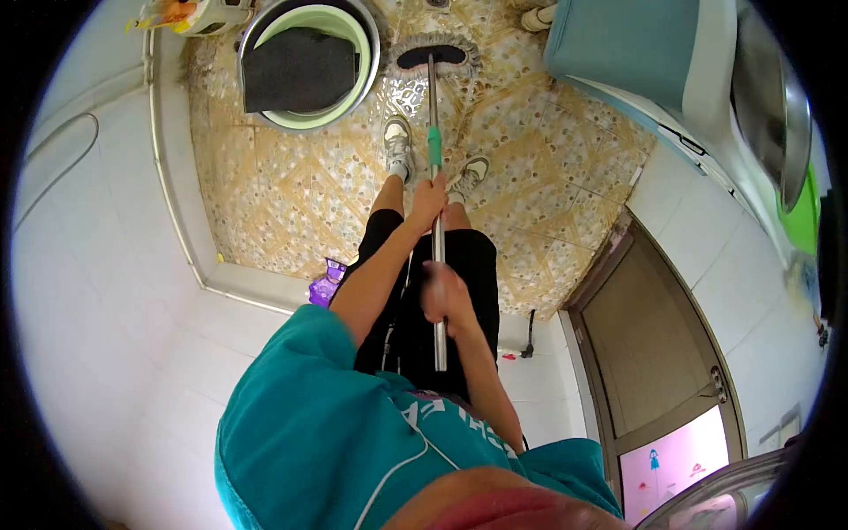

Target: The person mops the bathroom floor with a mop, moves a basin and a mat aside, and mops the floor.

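Note:
A mop (pixel 434 146) with a metal pole, a green collar and a grey fringed head lies ahead of my feet, its head flat on the wet patterned floor. My left hand (pixel 430 201) is wrapped round the pole below the collar. Closer to my body, my right hand (pixel 448 296) grips the upper pole; it is slightly blurred. The pole's end sticks out past that hand, over my black shorts.
A pale green basin (pixel 362 84) holding a dark grey mat (pixel 300 71) sits inside a larger metal basin left of the mop head. A purple packet (pixel 327 283) lies at the left wall. On the right stand a blue-and-white unit (pixel 623 44) and a door (pixel 649 331).

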A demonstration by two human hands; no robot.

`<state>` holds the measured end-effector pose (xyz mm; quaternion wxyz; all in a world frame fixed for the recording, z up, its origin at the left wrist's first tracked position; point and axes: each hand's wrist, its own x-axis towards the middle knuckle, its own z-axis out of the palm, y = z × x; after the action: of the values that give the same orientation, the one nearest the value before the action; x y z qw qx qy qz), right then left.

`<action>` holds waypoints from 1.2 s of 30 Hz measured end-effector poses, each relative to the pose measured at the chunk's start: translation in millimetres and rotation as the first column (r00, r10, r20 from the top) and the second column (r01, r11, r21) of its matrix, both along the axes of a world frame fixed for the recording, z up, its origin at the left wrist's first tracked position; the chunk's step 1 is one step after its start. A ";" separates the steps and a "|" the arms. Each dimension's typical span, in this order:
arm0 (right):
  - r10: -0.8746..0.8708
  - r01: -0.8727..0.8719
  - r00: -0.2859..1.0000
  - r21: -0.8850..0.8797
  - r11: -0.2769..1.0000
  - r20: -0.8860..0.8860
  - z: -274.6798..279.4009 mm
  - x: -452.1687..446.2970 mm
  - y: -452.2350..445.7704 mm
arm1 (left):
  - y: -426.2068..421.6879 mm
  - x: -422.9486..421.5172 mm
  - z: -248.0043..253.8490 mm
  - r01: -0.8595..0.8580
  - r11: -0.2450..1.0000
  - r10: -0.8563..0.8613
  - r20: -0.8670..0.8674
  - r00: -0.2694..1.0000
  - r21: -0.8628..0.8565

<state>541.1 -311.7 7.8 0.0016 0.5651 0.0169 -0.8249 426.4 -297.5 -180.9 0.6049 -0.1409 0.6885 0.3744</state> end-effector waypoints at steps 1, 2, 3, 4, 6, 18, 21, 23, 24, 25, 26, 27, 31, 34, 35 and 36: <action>-0.023 0.026 0.998 0.051 0.998 -0.066 -8.2 -5.8 6.5 | 8.7 -7.9 -4.3 0.005 1.000 -0.005 0.002 1.000 -0.001; -0.009 0.015 0.997 0.076 0.997 -0.081 -16.5 -14.5 14.2 | 23.4 -20.2 -12.9 0.036 0.999 -0.035 -0.053 0.998 0.009; -0.027 0.030 0.999 0.056 0.998 -0.047 -24.7 -29.1 24.2 | 35.3 -32.8 -21.9 0.068 0.998 -0.066 -0.106 0.992 0.016; -0.043 0.043 0.999 0.034 0.998 -0.010 -31.6 -41.5 32.8 | 47.3 -48.3 -28.4 0.073 0.997 -0.071 -0.103 0.992 0.017; -0.101 0.101 0.995 0.021 0.995 -0.003 -38.3 -66.2 39.8 | 67.8 -75.5 -31.9 0.010 0.992 0.001 -0.090 0.996 0.125; -0.059 0.056 0.990 0.023 0.998 0.126 5.9 -89.6 21.9 | 36.1 -80.7 10.3 0.204 0.977 -0.201 -0.049 0.978 0.062; -0.101 0.095 0.989 0.058 0.994 0.112 -24.9 -102.1 24.3 | 59.7 -97.7 -17.2 0.177 0.984 -0.175 -0.058 0.983 0.023; -0.188 0.182 0.954 0.045 0.982 0.232 -37.6 -124.0 36.3 | 82.3 -119.2 -23.8 0.180 0.982 -0.176 -0.072 0.982 0.063; -0.189 0.184 0.955 0.042 0.982 0.229 -35.7 -126.5 38.0 | 85.7 -125.1 -23.3 0.180 0.978 -0.172 -0.081 0.982 0.106; -0.228 0.228 0.966 0.013 0.973 0.123 -33.1 -127.6 39.8 | 81.6 -125.9 -23.1 0.182 0.977 -0.174 -0.085 0.981 0.106; -0.268 0.268 0.963 -0.016 0.963 0.015 -29.6 -128.7 42.4 | 77.6 -126.9 -22.7 0.132 0.987 -0.131 -0.021 0.991 0.095; -0.265 0.265 0.964 -0.002 0.964 0.030 -22.2 -127.1 36.9 | 76.8 -127.8 -20.4 0.082 0.993 -0.086 0.041 0.995 0.088; -0.305 0.304 0.951 -0.016 0.952 -0.052 5.1 -109.0 27.0 | 62.9 -118.4 23.7 -0.081 0.993 0.060 0.224 0.973 0.089; -0.361 0.362 0.931 0.007 0.932 -0.044 -6.6 -107.0 29.5 | 62.4 -117.6 38.1 -0.038 0.985 -0.006 0.257 0.966 0.167; -0.351 0.349 0.926 -0.041 0.936 -0.138 -12.0 -99.7 34.4 | 64.8 -116.7 51.3 0.089 0.979 -0.118 0.156 0.981 0.182; -0.354 0.354 0.922 -0.029 0.935 -0.154 -12.9 -97.0 41.6 | 68.7 -115.3 64.3 0.212 0.960 -0.225 0.052 0.973 0.185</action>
<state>444.1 -270.1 -5.1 -0.1485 0.4921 -0.0855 -0.8535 311.1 -228.8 -116.6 0.6773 -0.0226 0.6413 0.3599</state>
